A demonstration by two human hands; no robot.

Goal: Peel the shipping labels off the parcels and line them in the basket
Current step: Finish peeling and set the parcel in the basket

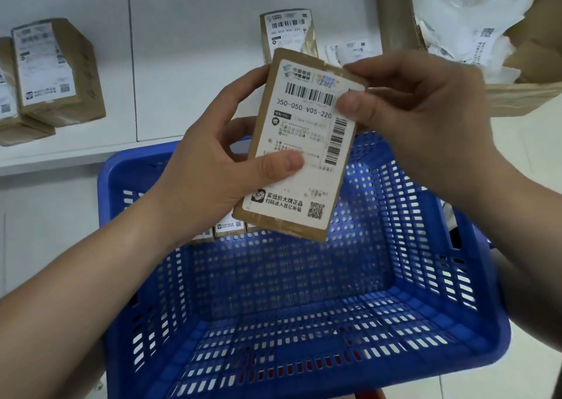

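a small brown parcel (307,143) is held up in the middle of the frame, above the blue basket (425,277) that fills the lower half. its white shipping label (304,167) faces the camera and covers most of the front. the left hand (213,173) grips the parcel from its left edge, fingers curled behind it and the thumb pressed flat on the label near its middle. the right hand (425,119) comes in from the right and pinches the label's upper right corner between thumb and forefinger; whether that corner has lifted off the cardboard cannot be told. inside the basket, against its far wall and just below the held parcel, the ends of a few small labelled packs (229,227) show in a row. on the white shelf (182,64) behind, two labelled boxes (57,67) sit at the upper left, another labelled box (287,31) stands at top centre just behind the held parcel, and an open carton with white plastic bags (471,12) is at the upper right
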